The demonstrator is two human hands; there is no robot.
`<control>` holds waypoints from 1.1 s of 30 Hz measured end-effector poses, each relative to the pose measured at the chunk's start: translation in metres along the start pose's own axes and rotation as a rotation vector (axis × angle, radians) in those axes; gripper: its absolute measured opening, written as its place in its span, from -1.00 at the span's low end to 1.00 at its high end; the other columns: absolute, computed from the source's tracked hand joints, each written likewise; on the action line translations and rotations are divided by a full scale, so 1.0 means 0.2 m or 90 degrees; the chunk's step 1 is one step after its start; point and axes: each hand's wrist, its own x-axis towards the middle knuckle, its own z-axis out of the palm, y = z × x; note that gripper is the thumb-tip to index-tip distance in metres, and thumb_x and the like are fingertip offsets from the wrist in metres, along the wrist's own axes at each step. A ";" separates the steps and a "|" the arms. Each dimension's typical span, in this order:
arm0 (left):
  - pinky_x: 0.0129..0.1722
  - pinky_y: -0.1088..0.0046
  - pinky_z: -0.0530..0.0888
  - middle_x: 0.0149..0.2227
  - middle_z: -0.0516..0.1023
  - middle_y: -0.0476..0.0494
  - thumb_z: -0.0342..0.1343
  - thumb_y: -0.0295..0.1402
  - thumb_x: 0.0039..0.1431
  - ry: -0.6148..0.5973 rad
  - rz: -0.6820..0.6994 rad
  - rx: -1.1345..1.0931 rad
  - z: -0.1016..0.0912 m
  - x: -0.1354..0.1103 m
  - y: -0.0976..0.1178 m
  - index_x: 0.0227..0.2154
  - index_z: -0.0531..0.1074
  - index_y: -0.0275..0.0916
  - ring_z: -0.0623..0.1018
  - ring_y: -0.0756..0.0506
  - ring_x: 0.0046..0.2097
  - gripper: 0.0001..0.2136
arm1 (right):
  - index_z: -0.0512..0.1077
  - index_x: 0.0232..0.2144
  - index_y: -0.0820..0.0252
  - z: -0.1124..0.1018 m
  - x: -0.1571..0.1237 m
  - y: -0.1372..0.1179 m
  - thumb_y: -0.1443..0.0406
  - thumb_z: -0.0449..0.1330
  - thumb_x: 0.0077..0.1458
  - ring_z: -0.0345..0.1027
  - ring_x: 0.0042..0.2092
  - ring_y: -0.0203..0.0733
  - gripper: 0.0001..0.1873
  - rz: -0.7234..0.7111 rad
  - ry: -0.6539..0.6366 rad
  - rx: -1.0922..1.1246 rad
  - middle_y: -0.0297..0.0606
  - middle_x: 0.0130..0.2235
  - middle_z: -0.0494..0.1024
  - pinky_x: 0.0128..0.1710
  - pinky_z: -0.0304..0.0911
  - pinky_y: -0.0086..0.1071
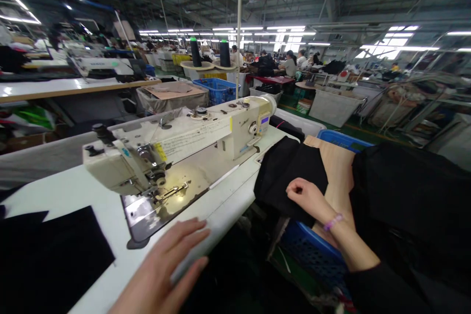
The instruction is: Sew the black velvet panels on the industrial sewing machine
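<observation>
My left hand (165, 265) lies flat and open on the front edge of the table (84, 191), fingers loosely spread and pointing toward the right, holding nothing. At the table's near left corner lies a dark cloth (51, 255), flat and well apart from that hand. Off the table's right edge my right hand (307, 196), a wristband (333, 222) on it, rests on a black piece (287, 171) with its fingers curled in; I cannot tell whether they pinch it or only press on it. The piece drapes over the left edge of a board (336, 167) that sits on a blue crate (312, 250), just beside the table's right edge. A large black pile (412, 196) covers the board's right side. Further in, the machine (176, 142) stands across the middle of the table, its foot (171, 190) over the lit plate. Behind the back edge two dark cones (195, 51) stand upright, with a blue basket (219, 89) beyond them.
</observation>
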 end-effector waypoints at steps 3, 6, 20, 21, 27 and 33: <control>0.22 0.15 0.34 0.04 0.56 -0.07 0.11 -0.08 0.17 -0.151 -0.066 -0.220 0.29 0.16 0.19 -0.04 0.54 0.11 0.49 -0.25 0.11 -0.68 | 0.51 -0.24 0.14 0.07 -0.07 -0.06 0.24 0.35 -0.10 0.41 -0.16 -0.06 -0.70 -0.086 -0.048 -0.077 -0.21 -0.18 0.53 -0.14 0.34 -0.21; 0.04 0.20 0.47 0.05 0.53 -0.25 0.22 -0.10 0.08 -0.237 -0.274 -0.498 0.55 0.34 0.25 0.06 0.45 -0.18 0.53 -0.24 0.03 -0.50 | 0.46 -0.10 0.12 0.14 -0.12 -0.10 0.30 0.35 -0.06 0.36 -0.04 0.03 -0.60 -0.196 -0.084 -0.212 -0.15 -0.09 0.49 -0.06 0.33 -0.14; 0.22 0.33 0.22 0.18 0.40 -0.17 0.17 -0.47 0.00 0.060 -0.310 -0.644 0.75 0.83 0.49 0.00 0.37 -0.18 0.32 -0.17 0.24 -0.56 | 0.45 -0.32 0.20 0.06 0.07 0.00 -0.04 0.24 0.07 0.39 -0.36 -0.18 -0.59 0.082 0.261 0.222 -0.27 -0.42 0.53 -0.37 0.29 -0.36; 0.19 0.31 0.25 0.11 0.45 -0.20 0.18 -0.46 -0.02 0.056 -0.345 -0.621 0.78 0.82 0.49 -0.05 0.38 -0.21 0.36 -0.19 0.20 -0.61 | 0.45 -0.31 0.20 0.05 0.08 0.00 -0.04 0.25 0.05 0.39 -0.36 -0.18 -0.59 0.083 0.267 0.228 -0.27 -0.42 0.53 -0.38 0.29 -0.36; -0.36 0.38 0.45 -0.47 0.53 -0.14 0.33 -0.30 -0.10 -0.085 -0.446 -0.674 1.02 0.80 0.48 -0.37 0.45 -0.31 0.53 -0.12 -0.38 -0.75 | 0.48 -0.35 0.19 0.03 0.10 -0.08 -0.03 0.28 -0.01 0.36 -0.41 -0.20 -0.60 0.067 0.252 0.230 -0.26 -0.43 0.53 -0.41 0.30 -0.36; -0.61 0.59 0.23 -0.65 0.35 0.02 0.37 -0.07 -0.11 0.014 -0.431 -0.781 1.15 0.81 0.46 -0.54 0.39 -0.29 0.32 0.07 -0.59 -0.62 | 0.48 -0.38 0.19 0.02 0.13 -0.10 -0.01 0.26 0.01 0.34 -0.44 -0.21 -0.63 0.044 0.232 0.187 -0.28 -0.46 0.51 -0.40 0.32 -0.35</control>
